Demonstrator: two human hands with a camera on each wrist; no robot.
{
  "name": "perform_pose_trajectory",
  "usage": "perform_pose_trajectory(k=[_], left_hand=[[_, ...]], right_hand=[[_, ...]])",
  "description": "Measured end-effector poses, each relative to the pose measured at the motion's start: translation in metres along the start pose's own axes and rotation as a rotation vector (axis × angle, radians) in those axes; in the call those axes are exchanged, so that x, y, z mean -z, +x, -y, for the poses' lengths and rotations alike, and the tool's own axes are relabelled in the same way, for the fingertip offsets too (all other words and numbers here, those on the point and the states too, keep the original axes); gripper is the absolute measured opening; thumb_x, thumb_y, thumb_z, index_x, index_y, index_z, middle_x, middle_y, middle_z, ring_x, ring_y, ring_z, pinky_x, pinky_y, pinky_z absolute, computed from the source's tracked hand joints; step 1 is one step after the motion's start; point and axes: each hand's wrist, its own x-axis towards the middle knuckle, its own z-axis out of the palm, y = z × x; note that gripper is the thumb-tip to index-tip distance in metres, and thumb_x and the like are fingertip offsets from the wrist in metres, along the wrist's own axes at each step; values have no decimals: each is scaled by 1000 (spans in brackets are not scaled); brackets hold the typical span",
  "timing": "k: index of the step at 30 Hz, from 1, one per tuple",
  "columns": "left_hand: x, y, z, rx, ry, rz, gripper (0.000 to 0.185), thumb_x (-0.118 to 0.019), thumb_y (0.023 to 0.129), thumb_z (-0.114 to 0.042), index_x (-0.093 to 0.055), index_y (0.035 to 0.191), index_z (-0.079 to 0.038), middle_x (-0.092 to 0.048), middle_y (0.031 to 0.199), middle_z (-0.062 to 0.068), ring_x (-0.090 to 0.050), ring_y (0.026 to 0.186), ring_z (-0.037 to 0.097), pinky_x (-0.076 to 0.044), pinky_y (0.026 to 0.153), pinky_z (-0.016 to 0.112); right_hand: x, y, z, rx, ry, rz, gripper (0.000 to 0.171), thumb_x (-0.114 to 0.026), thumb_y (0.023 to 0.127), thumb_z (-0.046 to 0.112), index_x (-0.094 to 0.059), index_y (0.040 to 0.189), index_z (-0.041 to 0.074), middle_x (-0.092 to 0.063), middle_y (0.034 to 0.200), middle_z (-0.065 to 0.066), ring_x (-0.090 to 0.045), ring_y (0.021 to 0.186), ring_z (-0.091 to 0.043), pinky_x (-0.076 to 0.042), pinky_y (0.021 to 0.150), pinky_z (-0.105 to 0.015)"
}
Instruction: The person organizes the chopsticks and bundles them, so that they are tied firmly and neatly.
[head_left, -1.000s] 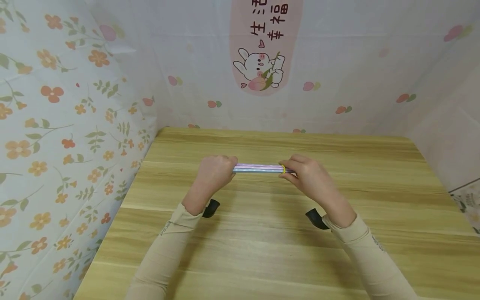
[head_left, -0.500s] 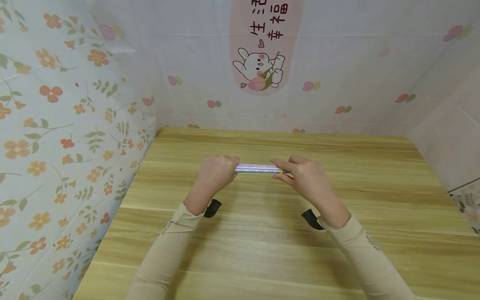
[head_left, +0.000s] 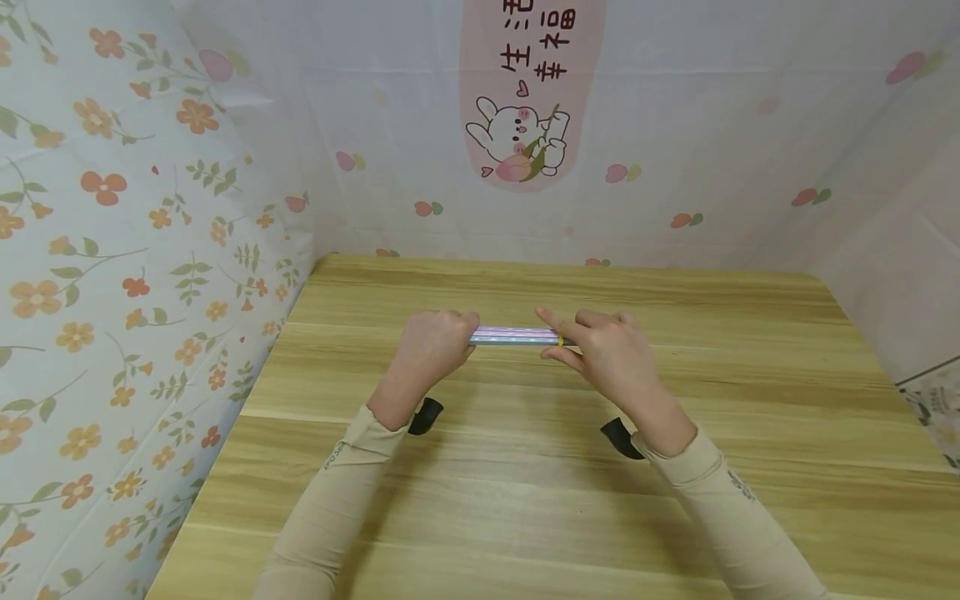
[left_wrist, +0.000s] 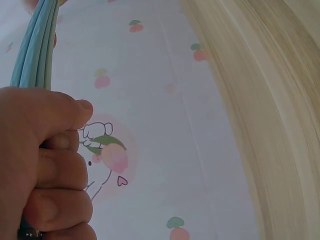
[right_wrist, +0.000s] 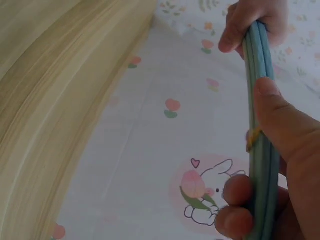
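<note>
A slim bundle of pencils (head_left: pixel 517 336), pale purple, pink and blue, is held level above the table between both hands. My left hand (head_left: pixel 435 342) grips one end in a fist; in the left wrist view its fingers (left_wrist: pixel 62 170) curl round the blue pencils (left_wrist: pixel 35 55). A yellow rubber band (head_left: pixel 561 339) circles the bundle near its other end. There my right hand (head_left: pixel 618 354) holds the pencils with its lower fingers (right_wrist: pixel 235 220) curled round them. Its thumb (right_wrist: pixel 275 110) lies along the bundle by the band, and its index finger is stretched out past it.
Below the hands is a wood-grain table (head_left: pixel 517 483). White printed cloth (head_left: pixel 675 125) hangs behind it, and a floral cloth (head_left: pixel 135 333) on the left. Black curved pieces (head_left: pixel 622 437) stick out under both wrists. Beige sleeves (head_left: pixel 720 492) cover the forearms.
The right hand has shifted slightly left along the bundle, and its thumb and index finger have spread past the band. The band sits a little further left. The left hand has barely moved.
</note>
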Motion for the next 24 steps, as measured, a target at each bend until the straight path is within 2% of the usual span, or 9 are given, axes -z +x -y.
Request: perform_pose_trajectory(k=[2, 4, 7, 9, 15, 24], left_hand=[[-1, 0, 0, -2, 0, -6, 36, -69, 77, -5, -39, 60, -15, -20, 54, -6, -16, 50, 9, -15, 43, 22], [-2, -1, 1, -6, 1, -15, 38, -67, 77, -3, -36, 60, -15, -19, 54, -6, -15, 50, 9, -14, 43, 22], [-3, -1, 1, -11, 1, -31, 39, -65, 76, -1, -34, 59, -16, -17, 54, -6, -14, 51, 8, -13, 44, 22], [-4, -1, 2, -14, -1, -37, 40, -66, 75, -1, -33, 59, -16, -17, 54, -6, -14, 51, 8, -13, 44, 22], [-5, -1, 2, -20, -1, -40, 33, -67, 79, -4, -42, 60, -15, -23, 52, -6, -17, 50, 8, -14, 42, 22], [-4, -1, 1, -16, -4, -22, 28, -68, 80, -7, -48, 62, -14, -29, 52, -6, -19, 49, 8, -16, 41, 22]], right_hand=[[1, -1, -2, -8, 61, 30, 53, -66, 80, 47, -65, 125, 19, -51, 65, 0, -45, 51, -14, -32, 55, -31], [3, -1, -5, -17, 155, 55, 50, -76, 75, 32, -67, 120, 12, -53, 72, -2, -46, 56, -14, -36, 57, -30], [7, -2, -9, -23, 281, 80, 40, -79, 74, 17, -70, 111, 4, -55, 83, -5, -48, 65, -14, -42, 59, -29], [9, -3, -11, -22, 334, 93, 33, -78, 75, 12, -71, 105, 0, -56, 87, -6, -51, 68, -14, -45, 59, -28], [12, -2, -13, -26, 354, 155, 24, -76, 78, 9, -70, 100, 0, -60, 90, -6, -56, 72, -13, -49, 62, -28], [15, 1, -8, -21, 335, 199, 25, -75, 80, 10, -70, 101, -1, -64, 87, -6, -54, 68, -12, -48, 60, -27]])
